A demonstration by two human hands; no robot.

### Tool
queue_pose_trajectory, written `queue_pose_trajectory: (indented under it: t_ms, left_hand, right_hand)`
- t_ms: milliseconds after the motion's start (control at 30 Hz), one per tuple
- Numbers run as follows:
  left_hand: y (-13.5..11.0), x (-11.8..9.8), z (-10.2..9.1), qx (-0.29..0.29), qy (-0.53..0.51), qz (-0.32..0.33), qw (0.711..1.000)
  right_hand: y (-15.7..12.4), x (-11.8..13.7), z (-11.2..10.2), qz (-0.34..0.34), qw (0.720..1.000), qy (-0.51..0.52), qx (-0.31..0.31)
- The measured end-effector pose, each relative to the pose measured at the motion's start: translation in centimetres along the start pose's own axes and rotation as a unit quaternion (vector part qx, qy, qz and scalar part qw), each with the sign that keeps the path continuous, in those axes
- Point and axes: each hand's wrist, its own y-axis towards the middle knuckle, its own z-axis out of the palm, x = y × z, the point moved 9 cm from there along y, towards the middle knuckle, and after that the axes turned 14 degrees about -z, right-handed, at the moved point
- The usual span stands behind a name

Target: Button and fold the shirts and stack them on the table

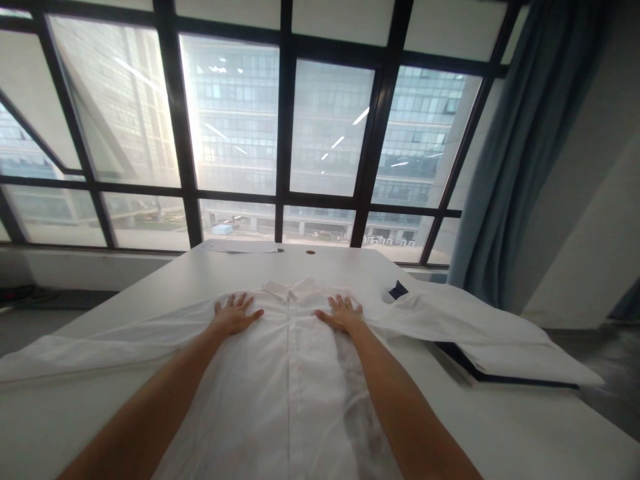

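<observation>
A white button-up shirt (290, 373) lies spread front-up on a white table (165, 273), collar pointing away from me, sleeves stretched out to both sides. My left hand (234, 313) lies flat on the shirt's left shoulder area, fingers spread. My right hand (343, 312) rests flat on the right shoulder area, fingers spread too. Both hands hold nothing and press on the fabric just below the collar (289, 289).
Another white garment with a dark patch (399, 289) lies at the right over a dark flat object (465, 363) near the table's right edge. Papers (235, 246) lie at the far edge. Big windows stand behind, with a blue-grey curtain (520, 167) at right.
</observation>
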Motion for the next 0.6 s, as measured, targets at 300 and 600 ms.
queue_pose_trajectory:
  t_ms: [300, 600]
  left_hand:
    - [-1.0, -1.5, -1.9, -0.109, 0.015, 0.056, 0.992]
    - [-12.4, -2.2, -0.5, -0.044, -0.022, 0.186, 0.981]
  right_hand:
    - [-3.3, 6.9, -1.6, -0.091, 0.987, -0.059, -0.120]
    - [-11.4, 11.4, -0.3, -0.105, 0.987, -0.076, -0.096]
